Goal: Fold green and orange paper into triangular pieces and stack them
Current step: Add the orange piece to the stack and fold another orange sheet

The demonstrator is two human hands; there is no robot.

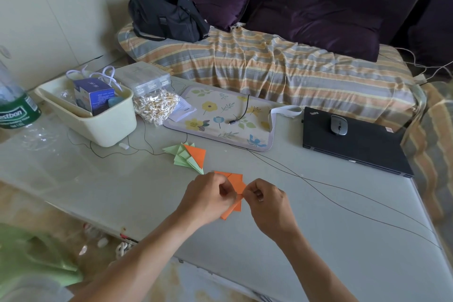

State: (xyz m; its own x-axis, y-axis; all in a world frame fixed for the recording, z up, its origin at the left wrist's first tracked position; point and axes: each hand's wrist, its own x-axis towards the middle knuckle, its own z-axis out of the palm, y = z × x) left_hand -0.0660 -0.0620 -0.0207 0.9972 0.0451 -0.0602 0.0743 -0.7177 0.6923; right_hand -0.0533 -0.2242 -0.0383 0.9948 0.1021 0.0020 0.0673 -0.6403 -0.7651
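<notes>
An orange paper lies partly folded on the grey table, near its middle. My left hand pinches its left side with curled fingers. My right hand pinches a small fold at the paper's right edge, thumb against forefinger. Both hands cover the paper's centre. Just beyond, to the left, sits a stack of folded triangular pieces: several green ones with one orange triangle on top.
A cream bin holding a blue box stands at the back left, beside a bag of cotton swabs. A floral mat with a short cable lies behind. A closed black laptop carries a mouse. Thin black wires cross the table.
</notes>
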